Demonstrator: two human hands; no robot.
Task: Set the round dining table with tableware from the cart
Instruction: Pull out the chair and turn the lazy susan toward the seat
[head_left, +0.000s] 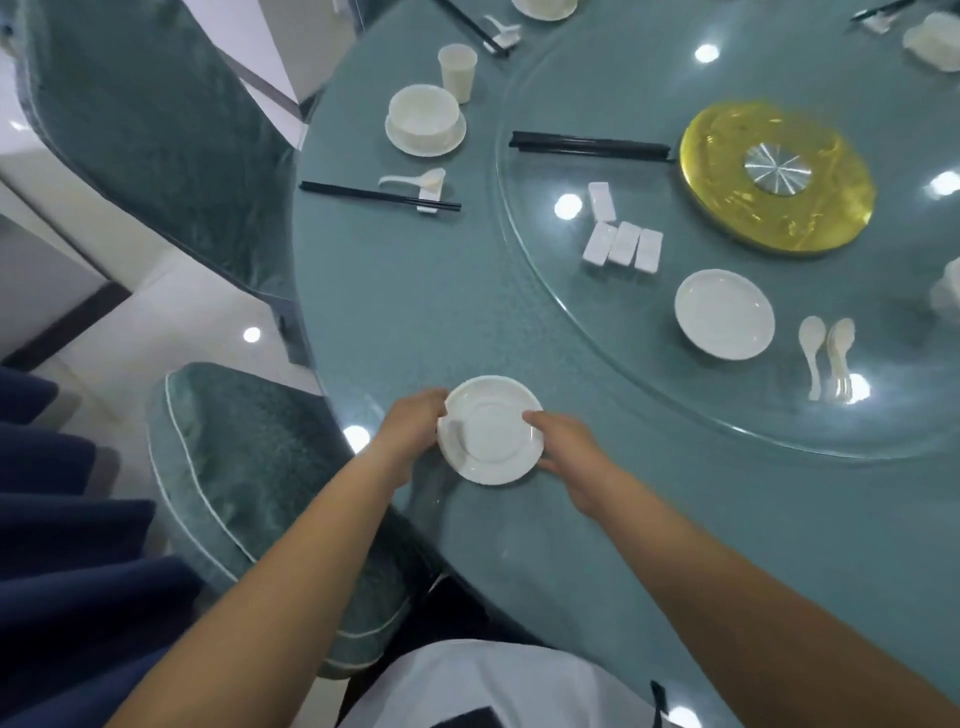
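A small white plate (491, 431) lies at the near edge of the round teal table (405, 312). My left hand (410, 423) grips its left rim with curled fingers. My right hand (566, 441) holds the right rim, thumb on top. On the glass turntable (675, 395) lie another white plate (724, 313), several white chopstick rests (621, 236), white spoons (826, 353) and a bundle of black chopsticks (589, 144). A finished setting farther left has a bowl on a saucer (425, 122), a cup (457, 70), a spoon (415, 180) and chopsticks (379, 196).
Two green upholstered chairs stand at the table's left, one near (244, 467) and one farther back (150, 135). A gold disc (776, 176) sits at the turntable's centre. More settings lie at the top edge (543, 8). Dark blue fabric (62, 519) is at the lower left.
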